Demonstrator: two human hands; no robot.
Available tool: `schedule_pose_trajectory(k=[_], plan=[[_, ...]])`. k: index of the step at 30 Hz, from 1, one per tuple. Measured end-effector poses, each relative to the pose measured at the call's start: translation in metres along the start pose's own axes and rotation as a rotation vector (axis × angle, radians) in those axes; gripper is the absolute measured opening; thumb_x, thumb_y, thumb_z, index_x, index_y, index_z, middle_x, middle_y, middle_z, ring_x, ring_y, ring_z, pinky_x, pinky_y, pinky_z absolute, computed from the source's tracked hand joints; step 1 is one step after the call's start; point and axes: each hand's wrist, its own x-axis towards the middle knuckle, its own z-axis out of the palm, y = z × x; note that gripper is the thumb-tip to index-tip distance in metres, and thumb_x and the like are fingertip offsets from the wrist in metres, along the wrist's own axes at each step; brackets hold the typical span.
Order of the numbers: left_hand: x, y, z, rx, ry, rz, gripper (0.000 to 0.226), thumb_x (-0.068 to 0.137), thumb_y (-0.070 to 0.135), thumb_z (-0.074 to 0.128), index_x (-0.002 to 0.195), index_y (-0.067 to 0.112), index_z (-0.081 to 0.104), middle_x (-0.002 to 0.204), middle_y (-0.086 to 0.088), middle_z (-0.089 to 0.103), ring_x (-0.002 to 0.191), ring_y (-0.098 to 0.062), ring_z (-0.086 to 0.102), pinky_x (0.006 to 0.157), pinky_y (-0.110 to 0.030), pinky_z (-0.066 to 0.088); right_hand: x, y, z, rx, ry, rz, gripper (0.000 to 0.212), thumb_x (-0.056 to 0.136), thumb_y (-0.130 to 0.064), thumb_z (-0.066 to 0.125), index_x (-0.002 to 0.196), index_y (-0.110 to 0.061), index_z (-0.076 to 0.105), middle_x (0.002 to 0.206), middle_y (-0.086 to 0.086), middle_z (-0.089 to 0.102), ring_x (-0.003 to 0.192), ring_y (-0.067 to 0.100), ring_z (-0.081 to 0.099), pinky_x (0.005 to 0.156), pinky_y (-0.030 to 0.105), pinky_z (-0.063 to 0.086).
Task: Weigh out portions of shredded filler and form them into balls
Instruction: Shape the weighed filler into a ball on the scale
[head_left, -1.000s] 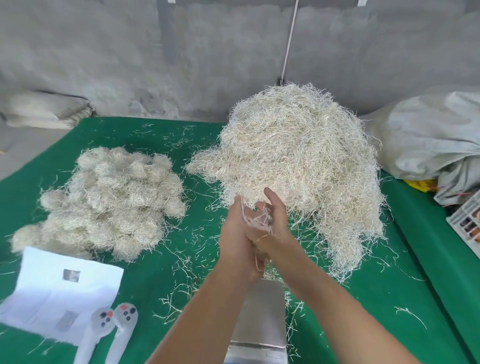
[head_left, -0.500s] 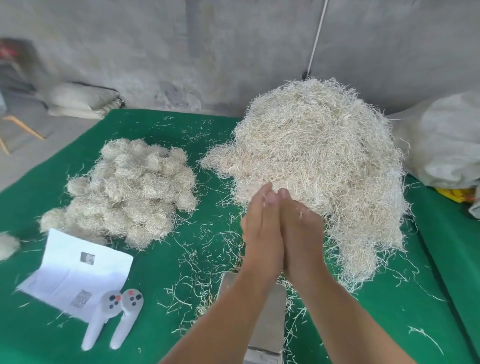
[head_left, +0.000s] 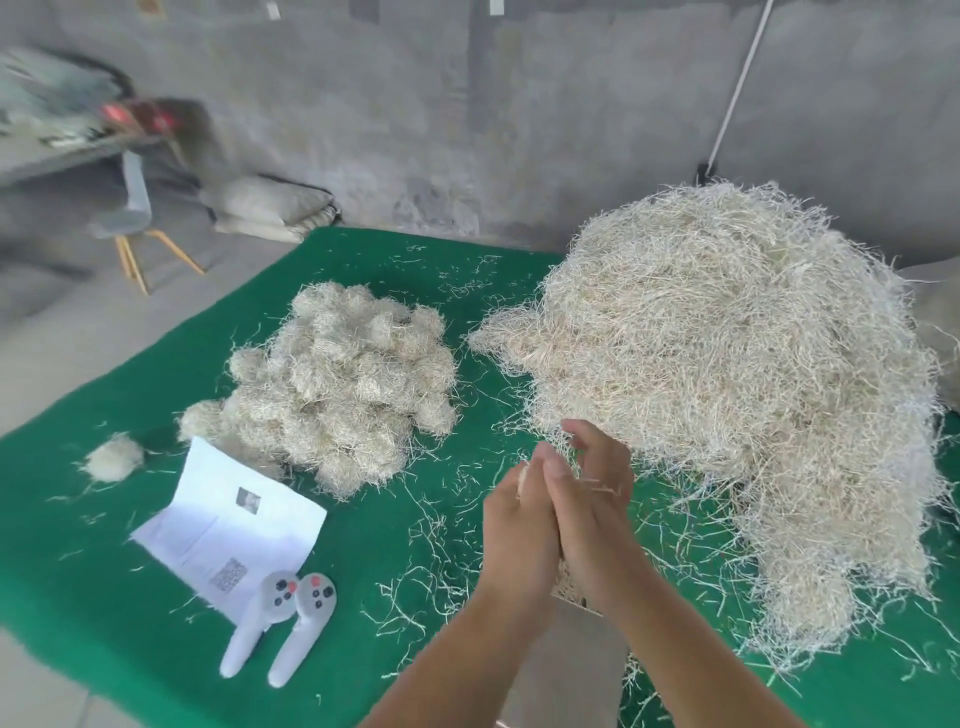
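The left hand (head_left: 519, 525) and right hand (head_left: 592, 509) press flat together on a small wad of filler (head_left: 523, 477), at 7 o'clock from the big pile (head_left: 727, 374); loose bits could slip out and fall.

A big loose heap of pale shredded filler (head_left: 727, 395) covers the right part of the green desk (head_left: 104, 597), its strands straggling out at the edges. Left of the heap, well apart, sits a pile of finished balls (head_left: 337, 389), round and fuzzy, stacked on one another. One single ball (head_left: 111, 457) lies alone left of that pile. Just in front of the heap, a small tuft of filler (head_left: 524, 475) shows between the pressed palms.
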Motion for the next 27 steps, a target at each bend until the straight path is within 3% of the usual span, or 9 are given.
schedule_pose_trajectory(k=[3,6,8,10,13,16,21,23,27], plan=[[0.04,0.015,-0.043,0.289,0.094,0.226,0.048,0.097,0.06,0.057,0.1,0.012,0.06,0.085,0.005,0.066,0.075,-0.013,0.059,0.069,-0.035,0.051,0.004,0.004,0.015,0.059,-0.148,-0.004,0.055,0.085,-0.091,0.033,0.132,-0.073,0.014,0.139,-0.039,0.016,0.141,-0.006,0.027,0.115,0.042,0.037],[0.101,0.049,-0.1,0.909,0.261,0.52,0.051,0.097,0.056,0.059,0.137,0.027,0.048,0.135,0.002,0.042,0.122,-0.018,0.048,0.106,-0.04,0.043,0.009,0.01,0.021,0.025,-0.2,0.041,0.063,0.079,-0.089,0.043,0.13,-0.076,0.009,0.132,-0.032,0.023,0.132,0.001,0.038,0.111,0.048,0.045],[0.14,0.084,-0.138,1.226,0.449,0.608,0.064,0.097,0.05,0.06,0.152,0.037,0.03,0.156,-0.006,0.029,0.14,-0.029,0.039,0.117,-0.056,0.032,0.014,0.014,0.021,-0.005,-0.191,0.035,0.067,0.072,-0.095,0.045,0.126,-0.08,0.008,0.127,-0.034,0.024,0.132,0.003,0.036,0.113,0.05,0.042],[0.173,0.116,-0.171,1.508,0.487,0.464,0.088,0.094,0.058,0.06,0.16,0.046,0.003,0.17,-0.01,0.004,0.154,-0.041,0.018,0.118,-0.071,0.013,0.019,0.019,0.019,-0.011,-0.15,0.039,0.069,0.068,-0.1,0.044,0.125,-0.079,0.011,0.125,-0.035,0.026,0.134,0.006,0.034,0.115,0.053,0.039],[0.203,0.124,-0.205,1.73,0.376,0.199,0.114,0.081,0.086,0.05,0.152,0.049,-0.031,0.164,-0.007,-0.038,0.151,-0.05,-0.024,0.11,-0.074,-0.016,0.026,0.03,0.012,-0.032,-0.083,0.071,0.069,0.071,-0.098,0.044,0.128,-0.077,0.012,0.13,-0.033,0.028,0.135,0.005,0.034,0.115,0.047,0.038],[0.213,0.099,-0.201,1.683,0.293,0.226,0.103,0.088,0.076,0.05,0.154,0.05,-0.025,0.163,-0.004,-0.041,0.151,-0.047,-0.028,0.114,-0.074,-0.016,0.029,0.049,0.002,-0.067,-0.066,0.153,0.065,0.083,-0.077,0.052,0.135,-0.067,0.016,0.136,-0.028,0.028,0.134,0.004,0.036,0.113,0.042,0.039],[0.181,0.005,-0.134,1.314,-0.006,0.512,0.073,0.096,0.044,0.063,0.158,0.044,0.024,0.167,0.005,0.007,0.148,-0.025,0.03,0.118,-0.054,0.036,0.02,0.124,-0.027,-0.247,0.02,0.409,0.071,0.096,-0.04,0.065,0.154,-0.031,0.026,0.15,-0.011,0.034,0.142,0.013,0.038,0.12,0.042,0.037],[0.155,-0.043,-0.104,1.192,-0.209,0.474,0.067,0.097,0.04,0.063,0.155,0.045,0.03,0.163,0.011,0.014,0.136,-0.008,0.036,0.115,-0.044,0.037,0.007,0.163,-0.044,-0.314,0.071,0.539,0.079,0.095,-0.031,0.07,0.16,-0.023,0.025,0.16,0.0,0.031,0.147,0.019,0.035,0.124,0.043,0.03],[0.12,-0.119,-0.06,1.089,-0.439,0.339,0.058,0.101,0.036,0.056,0.155,0.039,0.034,0.157,0.012,0.026,0.134,0.001,0.038,0.118,-0.039,0.038,-0.012,0.23,-0.079,-0.407,0.073,0.762,0.104,0.093,-0.025,0.074,0.165,-0.024,-0.001,0.17,0.007,-0.02,0.153,0.037,0.028,0.127,0.054,0.017]])
